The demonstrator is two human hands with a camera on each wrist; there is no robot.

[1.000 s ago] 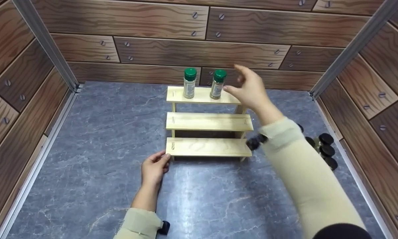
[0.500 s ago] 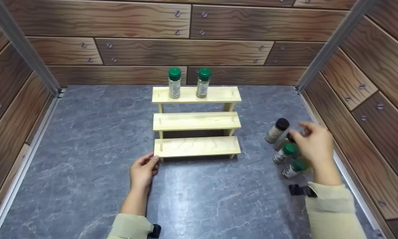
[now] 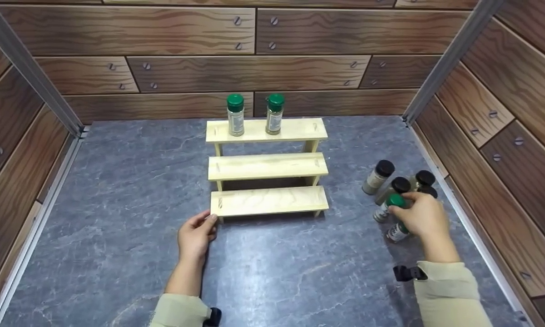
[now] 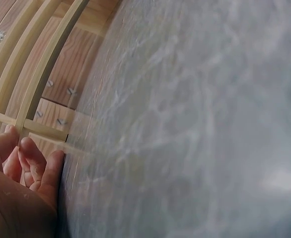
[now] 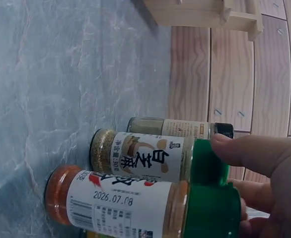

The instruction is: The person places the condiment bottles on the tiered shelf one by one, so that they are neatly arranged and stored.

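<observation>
A three-tier wooden shelf rack (image 3: 268, 166) stands mid-table. My left hand (image 3: 194, 238) pinches the left front corner of its lowest tier, thumb on top; the left wrist view shows the same hand (image 4: 24, 183) at the tier's end. Over at the right, my right hand (image 3: 426, 220) grips the green cap of a spice jar (image 3: 383, 212). In the right wrist view this jar (image 5: 148, 153) holds pale seeds, with the thumb on its cap. A green-capped jar of red powder (image 5: 115, 198) stands right beside it, partly under the hand.
Two green-capped jars, a left one (image 3: 236, 120) and a right one (image 3: 274, 119), stand on the top tier. Several black-capped jars cluster around the right hand, among them a nearer-left one (image 3: 378, 177). A wood-patterned wall (image 3: 495, 181) rises beyond them.
My right hand has left the top tier's right side, come down to the jars at the right and taken a green cap. The left hand stays at the rack corner. The head view has shifted.
</observation>
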